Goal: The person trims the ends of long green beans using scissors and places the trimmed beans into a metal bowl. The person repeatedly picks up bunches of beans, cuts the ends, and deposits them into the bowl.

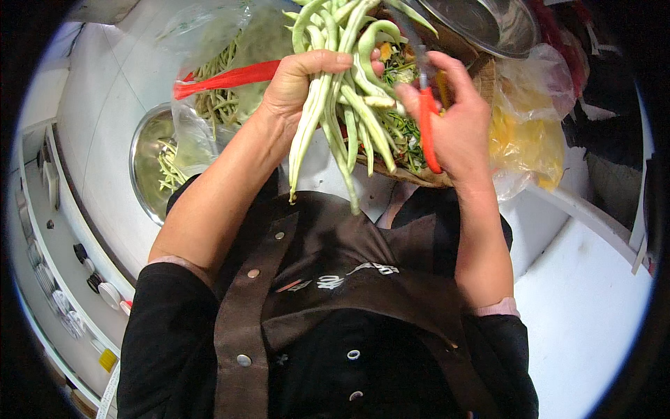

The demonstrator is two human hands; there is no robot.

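Observation:
A bunch of long pale green beans (330,99) hangs from my left hand (301,78), whose thumb lies across the stalks. In my right hand (458,115) is a pair of scissors (428,128) with red handles. Their blades point up and away, beside the upper right of the bunch, and are blurred. Below and behind the beans, a cardboard box (481,78) holds green vegetable trimmings (413,139) and a few yellowish scraps. My hands and the beans cover part of this box.
At the left, a clear plastic bag (204,141) with a red strip (225,78) holds more beans (222,99). A steel bowl (144,173) beside it contains several bean pieces. Another metal basin (515,31) and a yellow plastic bag (528,141) are at the right. Shelves (68,220) line the far left.

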